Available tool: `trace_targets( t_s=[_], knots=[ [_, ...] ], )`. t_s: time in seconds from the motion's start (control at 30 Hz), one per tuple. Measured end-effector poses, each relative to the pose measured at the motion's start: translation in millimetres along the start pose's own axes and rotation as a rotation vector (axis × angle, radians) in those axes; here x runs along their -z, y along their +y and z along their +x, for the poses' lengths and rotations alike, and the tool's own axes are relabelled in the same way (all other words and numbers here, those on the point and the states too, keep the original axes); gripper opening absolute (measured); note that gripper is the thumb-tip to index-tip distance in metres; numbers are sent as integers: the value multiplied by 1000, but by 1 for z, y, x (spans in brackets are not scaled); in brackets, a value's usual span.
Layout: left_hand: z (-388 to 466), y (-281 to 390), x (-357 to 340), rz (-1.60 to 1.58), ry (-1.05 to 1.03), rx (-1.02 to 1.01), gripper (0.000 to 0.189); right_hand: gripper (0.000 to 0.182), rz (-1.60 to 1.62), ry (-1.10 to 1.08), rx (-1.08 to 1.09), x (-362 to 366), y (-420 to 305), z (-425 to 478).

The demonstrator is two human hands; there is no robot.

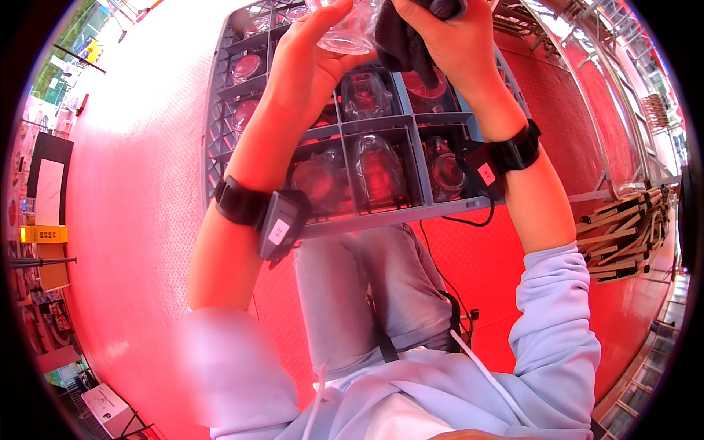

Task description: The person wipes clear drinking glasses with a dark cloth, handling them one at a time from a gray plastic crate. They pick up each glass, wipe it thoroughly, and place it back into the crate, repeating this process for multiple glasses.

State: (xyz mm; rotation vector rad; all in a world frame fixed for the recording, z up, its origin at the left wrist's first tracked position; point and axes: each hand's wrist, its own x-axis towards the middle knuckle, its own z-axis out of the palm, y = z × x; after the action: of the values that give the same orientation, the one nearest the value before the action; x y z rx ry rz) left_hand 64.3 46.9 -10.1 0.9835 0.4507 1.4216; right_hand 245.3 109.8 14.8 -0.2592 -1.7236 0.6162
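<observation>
At the top of the view my left hand (pixel 313 60) grips a clear glass (pixel 352 33), its round foot toward me and its upper part cut off by the frame. A dark cloth (pixel 404 47) is bunched in my right hand (pixel 456 44), touching or very close to the glass. Below both hands lies a grey plastic glass rack (pixel 379 217) divided into compartments. Several clear glasses stand in it, among them a faceted one (pixel 366 96), a tall one (pixel 379 170) and a smaller one (pixel 445 170). My forearms hide parts of the rack.
Black wrist straps with small devices (pixel 283 225) sit on both forearms, and a thin cable (pixel 473 223) hangs from the right one. Folded frames (pixel 627 234) are stacked at right. A yellow box (pixel 44 234) and a white box (pixel 107 407) line the left side. The floor (pixel 132 220) is textured plate.
</observation>
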Motion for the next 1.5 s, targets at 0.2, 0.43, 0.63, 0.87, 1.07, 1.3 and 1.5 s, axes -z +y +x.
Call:
trace_targets(
  t_s=[0.2,0.43,0.63,0.87,1.07,1.3,1.5],
  knots=[
    [4,-3,0,-50,-53,-27,70,50,-146,-60,144,2,0,3],
    [2,3,-10,-38,24,15,71,49,-70,-118,135,1,7,0],
    [4,3,-7,-90,39,-2,64,50,-12,-139,65,-3,6,-3],
    [3,4,-7,-119,15,-34,63,47,-49,-237,176,-5,3,-1],
    [3,4,9,-209,-141,31,65,44,-97,-302,218,-11,1,-3],
    [-7,-17,33,611,-163,-634,67,40,-35,-413,235,-12,-4,0],
    [4,6,-7,-72,-24,4,66,36,239,-126,-172,-4,-6,-3]
  ],
)
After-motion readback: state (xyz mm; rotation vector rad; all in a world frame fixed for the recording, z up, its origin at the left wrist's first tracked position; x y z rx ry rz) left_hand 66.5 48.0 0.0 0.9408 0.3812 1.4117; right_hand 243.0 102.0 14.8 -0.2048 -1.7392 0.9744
